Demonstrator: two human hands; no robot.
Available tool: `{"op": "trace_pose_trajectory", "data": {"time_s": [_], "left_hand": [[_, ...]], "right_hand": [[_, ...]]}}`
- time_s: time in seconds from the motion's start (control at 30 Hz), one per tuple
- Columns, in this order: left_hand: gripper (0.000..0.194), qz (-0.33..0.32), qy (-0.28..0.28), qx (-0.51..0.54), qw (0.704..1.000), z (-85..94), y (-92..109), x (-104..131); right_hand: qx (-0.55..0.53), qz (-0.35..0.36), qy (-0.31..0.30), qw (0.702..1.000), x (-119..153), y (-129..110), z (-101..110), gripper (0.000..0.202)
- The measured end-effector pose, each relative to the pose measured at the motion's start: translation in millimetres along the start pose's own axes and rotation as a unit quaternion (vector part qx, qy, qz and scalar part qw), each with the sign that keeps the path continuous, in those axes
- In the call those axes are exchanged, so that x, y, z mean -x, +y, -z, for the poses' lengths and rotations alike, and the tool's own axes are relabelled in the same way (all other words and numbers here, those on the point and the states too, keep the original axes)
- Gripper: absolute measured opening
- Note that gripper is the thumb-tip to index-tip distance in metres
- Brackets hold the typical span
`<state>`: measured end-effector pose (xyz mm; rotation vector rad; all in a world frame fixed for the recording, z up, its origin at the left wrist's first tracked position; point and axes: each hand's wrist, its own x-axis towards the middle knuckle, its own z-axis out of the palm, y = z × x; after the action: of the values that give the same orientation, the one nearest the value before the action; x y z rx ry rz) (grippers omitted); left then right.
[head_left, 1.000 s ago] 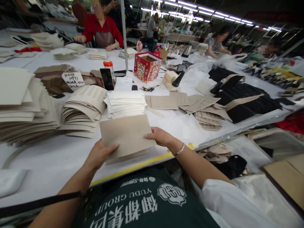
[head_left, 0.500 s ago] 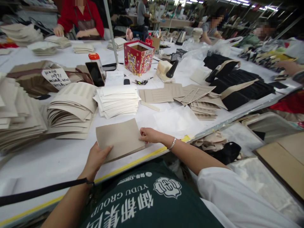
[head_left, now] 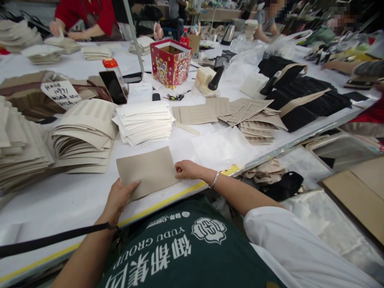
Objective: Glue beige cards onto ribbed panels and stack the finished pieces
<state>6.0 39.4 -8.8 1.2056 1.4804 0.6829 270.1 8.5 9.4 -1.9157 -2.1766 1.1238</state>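
A flat beige rectangular panel (head_left: 151, 170) lies tilted at the front edge of the white-covered table. My left hand (head_left: 118, 196) grips its lower left corner, thumb on top and fingers underneath. At the panel's right edge, my right hand (head_left: 187, 170) is closed in a pinch, its fingertips against that edge. Just beyond the panel is a stack of white sheets (head_left: 144, 122). A curved stack of cream panels (head_left: 85, 136) stands to the left of it. Beige panels with ridged pockets (head_left: 198, 114) lie behind my right hand.
A red patterned box (head_left: 170, 64), a glue block with a black-handled tool (head_left: 207, 81) and a phone (head_left: 112, 87) stand farther back. Black fabric pieces (head_left: 309, 104) are piled at right. A co-worker in a red sleeve (head_left: 102, 18) handles panels across the table.
The view has shifted slightly, so the table things sit a little higher and further left. Both hands keep their hold on the beige panel, which shows little change.
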Motion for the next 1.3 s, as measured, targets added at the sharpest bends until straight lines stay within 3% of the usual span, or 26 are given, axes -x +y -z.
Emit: {"op": "trace_pose_trajectory", "data": {"time_s": [0.2, 0.5, 0.8, 1.13, 1.3], "left_hand": [[0.05, 0.03, -0.028, 0.05, 0.998, 0.7, -0.7, -1.7], [0.042, 0.04, 0.004, 0.021, 0.999, -1.5, -0.4, -1.6], [0.046, 0.053, 0.018, 0.036, 0.998, -4.6, 6.2, 1.7], [0.043, 0.028, 0.048, -0.017, 0.998, -8.2, 9.3, 4.6], [0.045, 0.025, 0.038, -0.003, 0.999, -8.9, 9.1, 6.0]], "right_hand": [[0.025, 0.029, 0.003, 0.999, 0.7, 3.3, -3.3, 0.015], [0.044, 0.032, 0.002, 0.999, 3.2, 4.2, -4.9, 0.017], [0.033, 0.039, -0.012, 0.999, 6.3, 1.2, 1.7, 0.016], [0.046, 0.043, -0.01, 0.998, 11.5, -2.3, 4.8, 0.016], [0.059, 0.053, -0.011, 0.997, 12.0, -1.1, 3.1, 0.017]]}}
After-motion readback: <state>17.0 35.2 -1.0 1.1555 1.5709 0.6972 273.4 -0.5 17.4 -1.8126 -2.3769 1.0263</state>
